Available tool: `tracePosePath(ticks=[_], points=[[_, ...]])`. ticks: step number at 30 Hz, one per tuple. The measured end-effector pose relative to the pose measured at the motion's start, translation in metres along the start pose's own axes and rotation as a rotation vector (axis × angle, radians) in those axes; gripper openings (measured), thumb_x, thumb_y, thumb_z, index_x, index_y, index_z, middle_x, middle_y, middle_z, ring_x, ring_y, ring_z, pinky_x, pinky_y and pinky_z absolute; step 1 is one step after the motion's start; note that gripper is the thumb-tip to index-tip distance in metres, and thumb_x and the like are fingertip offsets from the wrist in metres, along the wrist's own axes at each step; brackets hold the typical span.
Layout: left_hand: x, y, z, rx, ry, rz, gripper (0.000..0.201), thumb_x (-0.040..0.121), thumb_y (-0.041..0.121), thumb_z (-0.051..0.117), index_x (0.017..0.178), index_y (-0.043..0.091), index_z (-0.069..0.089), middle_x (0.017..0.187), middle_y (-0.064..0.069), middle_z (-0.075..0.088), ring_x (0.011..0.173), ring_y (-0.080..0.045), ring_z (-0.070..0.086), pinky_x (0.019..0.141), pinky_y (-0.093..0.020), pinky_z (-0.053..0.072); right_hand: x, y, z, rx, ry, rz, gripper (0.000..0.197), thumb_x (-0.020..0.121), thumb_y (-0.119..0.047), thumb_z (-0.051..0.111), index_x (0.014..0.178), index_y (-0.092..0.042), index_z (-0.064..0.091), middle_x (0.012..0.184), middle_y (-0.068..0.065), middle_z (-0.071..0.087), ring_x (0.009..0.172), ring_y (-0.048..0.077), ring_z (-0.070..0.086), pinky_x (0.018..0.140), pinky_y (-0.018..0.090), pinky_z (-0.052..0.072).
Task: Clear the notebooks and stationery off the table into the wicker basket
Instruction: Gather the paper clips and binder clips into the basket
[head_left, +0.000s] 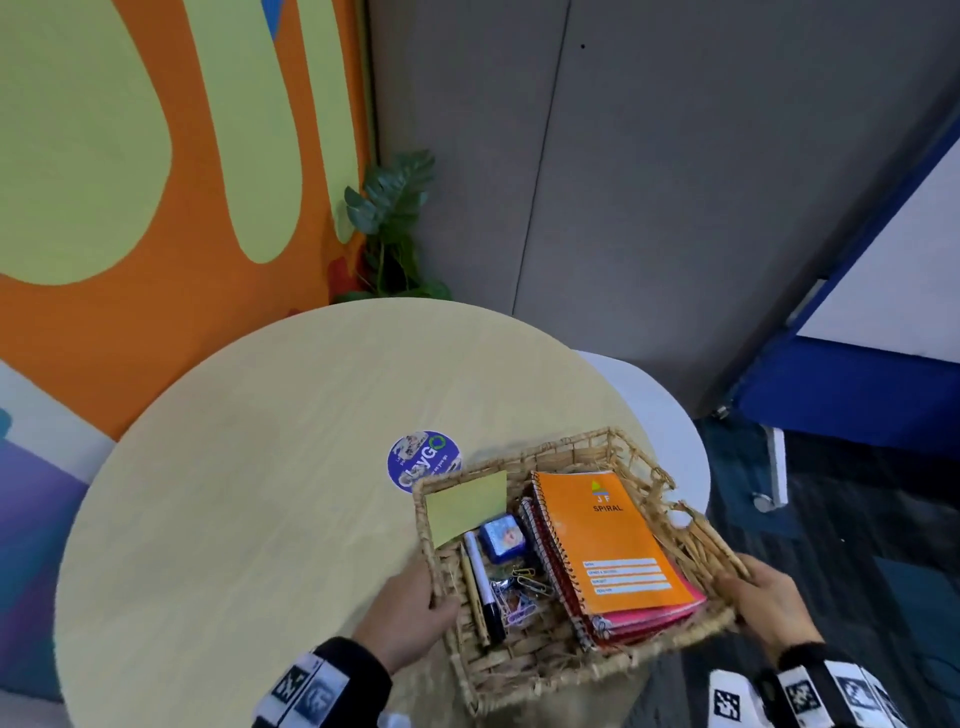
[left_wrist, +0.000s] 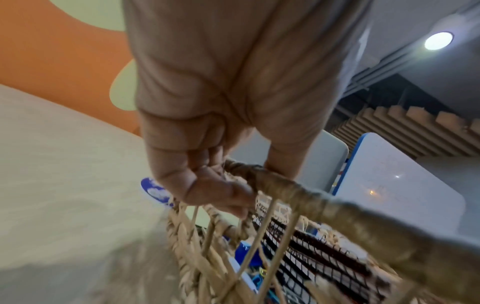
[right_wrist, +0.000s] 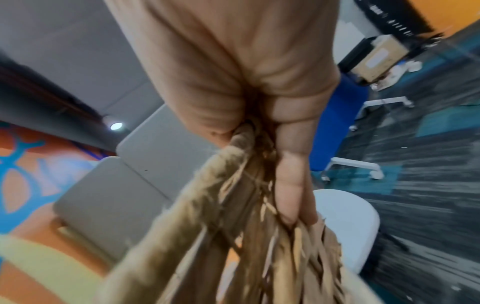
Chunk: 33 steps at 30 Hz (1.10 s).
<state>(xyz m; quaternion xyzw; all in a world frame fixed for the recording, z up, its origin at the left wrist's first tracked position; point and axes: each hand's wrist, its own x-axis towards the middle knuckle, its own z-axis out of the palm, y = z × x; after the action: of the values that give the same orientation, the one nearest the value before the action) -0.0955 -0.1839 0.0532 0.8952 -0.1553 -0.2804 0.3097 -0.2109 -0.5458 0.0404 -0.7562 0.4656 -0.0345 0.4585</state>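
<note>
The wicker basket (head_left: 524, 670) hangs over the near right edge of the round table (head_left: 249, 467), tilted. My left hand (head_left: 415, 603) grips its left rim (left_wrist: 272, 183); my right hand (head_left: 763, 597) grips its right side (right_wrist: 233, 174). Inside lie an orange spiral notebook (head_left: 608, 540) on top of red and pink notebooks (head_left: 649, 618), a yellow-green sticky pad (head_left: 467, 506), a small blue box (head_left: 503, 538), a marker (head_left: 483, 587), a pencil (head_left: 474, 597) and several coloured paper clips (head_left: 519, 592).
A round blue sticker (head_left: 423, 460) lies on the table just beyond the basket. A white stool (head_left: 670, 431) stands right of the table. A potted plant (head_left: 389, 228) sits behind it by the orange wall. A blue-framed partition (head_left: 852, 384) stands on the carpet at right.
</note>
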Motion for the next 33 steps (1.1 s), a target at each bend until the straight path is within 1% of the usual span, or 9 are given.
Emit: tracePosePath(ticks=[2,5,8,12,15,22,27,31,33], points=[[-0.004,-0.002,-0.016,0.022,0.077,-0.006,0.026,0.091,0.035,0.051,0.074,0.024,0.034,0.07,0.008,0.043,0.059,-0.005,0.037,0.053,-0.018,0.028,-0.001,-0.023,0.003,0.063,-0.058,-0.035,0.02,0.092,0.002,0.05,0.087,-0.009,0.066,0.069,0.017,0.064,0.054,0.021,0.056,0.04,0.02,0.047],[-0.012,-0.011,-0.046,0.039,0.231,-0.047,0.031,0.089,0.041,0.053,0.071,0.024,0.034,0.066,0.009,0.041,0.056,-0.004,0.036,0.048,-0.02,0.027,-0.002,-0.062,0.022,0.165,-0.115,-0.119,0.018,0.093,0.002,0.049,0.091,-0.004,0.065,0.067,0.017,0.063,0.053,0.02,0.055,0.047,0.022,0.05],[-0.026,-0.014,-0.081,-0.045,0.397,-0.059,0.022,0.089,0.033,0.054,0.074,0.029,0.039,0.065,0.012,0.046,0.057,-0.002,0.042,0.048,-0.017,0.028,0.001,-0.107,0.05,0.237,-0.193,-0.215,0.018,0.092,0.002,0.05,0.088,-0.004,0.066,0.057,0.006,0.069,0.047,0.019,0.061,0.048,0.027,0.055],[-0.039,-0.025,-0.128,-0.141,0.668,-0.118,0.029,0.089,0.023,0.055,0.069,0.032,0.037,0.059,0.011,0.044,0.053,-0.001,0.041,0.045,-0.017,0.024,0.0,-0.179,0.101,0.282,-0.351,-0.298,0.019,0.093,0.002,0.047,0.089,-0.007,0.063,0.071,0.013,0.06,0.056,0.022,0.055,0.049,0.026,0.055],[-0.037,-0.05,-0.157,-0.154,0.784,-0.189,0.034,0.088,0.022,0.057,0.065,0.03,0.033,0.058,0.011,0.042,0.053,-0.001,0.04,0.046,-0.018,0.024,0.005,-0.231,0.152,0.28,-0.461,-0.331,0.023,0.093,0.006,0.041,0.091,-0.006,0.061,0.075,0.014,0.059,0.059,0.025,0.054,0.049,0.026,0.057],[-0.012,-0.124,-0.197,-0.212,0.945,-0.392,0.022,0.089,0.024,0.059,0.074,0.018,0.043,0.059,0.007,0.045,0.054,-0.006,0.041,0.047,-0.021,0.028,0.02,-0.327,0.285,0.261,-0.624,-0.354,0.019,0.092,0.004,0.043,0.088,-0.005,0.06,0.074,0.014,0.063,0.044,0.012,0.064,0.045,0.025,0.058],[0.011,-0.161,-0.208,-0.285,0.969,-0.483,0.019,0.09,0.024,0.057,0.081,0.012,0.046,0.06,0.005,0.041,0.055,-0.01,0.039,0.049,-0.022,0.028,0.038,-0.363,0.371,0.158,-0.664,-0.331,0.02,0.093,-0.001,0.043,0.083,-0.008,0.059,0.087,0.024,0.066,0.063,0.029,0.064,0.054,0.034,0.06],[0.03,-0.187,-0.213,-0.311,0.989,-0.557,0.017,0.089,0.026,0.059,0.086,0.011,0.052,0.064,0.001,0.047,0.061,-0.018,0.045,0.051,-0.028,0.032,0.049,-0.38,0.422,0.055,-0.665,-0.345,0.022,0.093,-0.003,0.041,0.086,-0.009,0.061,0.09,0.024,0.067,0.072,0.032,0.067,0.066,0.044,0.061],[0.038,-0.198,-0.214,-0.323,0.988,-0.601,0.017,0.088,0.027,0.06,0.085,0.011,0.052,0.066,-0.003,0.05,0.064,-0.023,0.049,0.053,-0.029,0.034,0.055,-0.384,0.441,0.03,-0.664,-0.351,0.022,0.092,-0.003,0.042,0.087,-0.01,0.062,0.09,0.024,0.066,0.072,0.032,0.066,0.066,0.045,0.06]])
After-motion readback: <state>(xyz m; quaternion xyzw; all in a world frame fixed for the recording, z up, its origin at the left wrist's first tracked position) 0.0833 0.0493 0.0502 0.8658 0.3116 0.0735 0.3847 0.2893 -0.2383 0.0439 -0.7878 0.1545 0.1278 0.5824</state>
